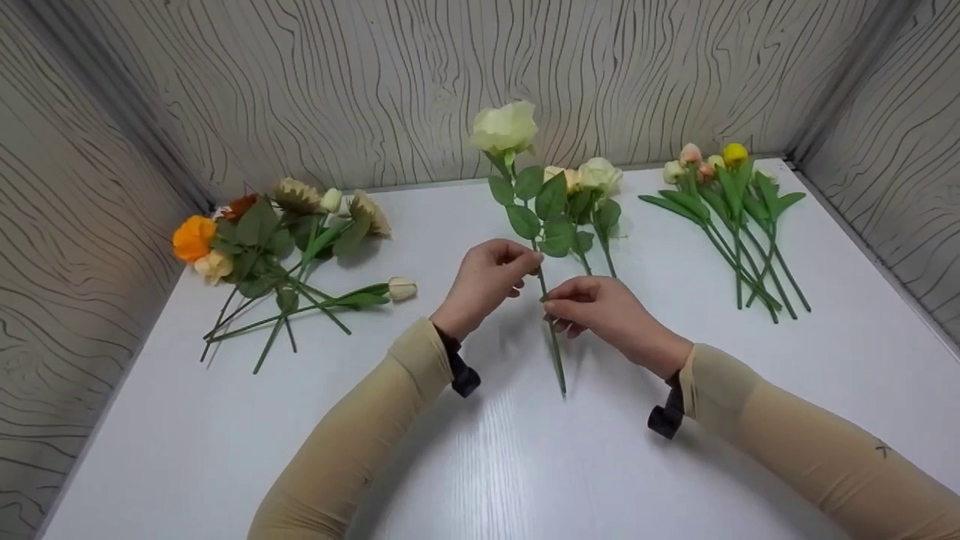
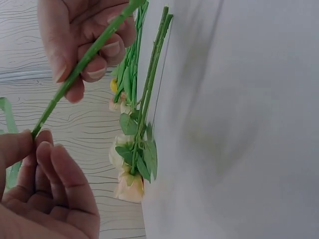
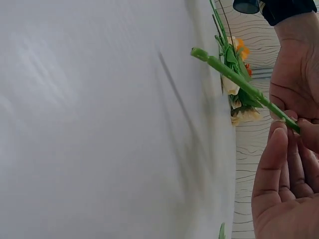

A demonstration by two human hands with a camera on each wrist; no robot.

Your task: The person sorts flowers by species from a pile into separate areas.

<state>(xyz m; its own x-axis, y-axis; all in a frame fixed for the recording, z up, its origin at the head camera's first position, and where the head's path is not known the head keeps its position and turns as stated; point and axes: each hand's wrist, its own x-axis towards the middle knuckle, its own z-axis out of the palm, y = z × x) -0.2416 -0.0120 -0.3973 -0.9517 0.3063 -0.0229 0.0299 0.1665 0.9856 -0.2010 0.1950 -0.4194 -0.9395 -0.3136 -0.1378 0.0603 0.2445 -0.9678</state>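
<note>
A white artificial rose (image 1: 505, 129) with green leaves stands tilted in the air over the table, its bloom toward the back wall. My left hand (image 1: 491, 281) pinches its green stem just below the leaves. Lower on the same stem, my right hand (image 1: 611, 319) grips it between thumb and fingers. The stem (image 3: 234, 77) runs on past the right fingers to a cut end above the white table. In the left wrist view both hands show on the stem, the left thumb (image 2: 17, 144) pressed against it.
Behind the hands lie a white rose (image 1: 600, 175) and a peach one (image 1: 562, 178). At left is a mixed pile with an orange flower (image 1: 194, 238) and a loose white tulip (image 1: 402, 289). Several tulips (image 1: 735, 155) lie at right. Patterned walls (image 1: 337, 90) enclose the white table (image 1: 480, 465).
</note>
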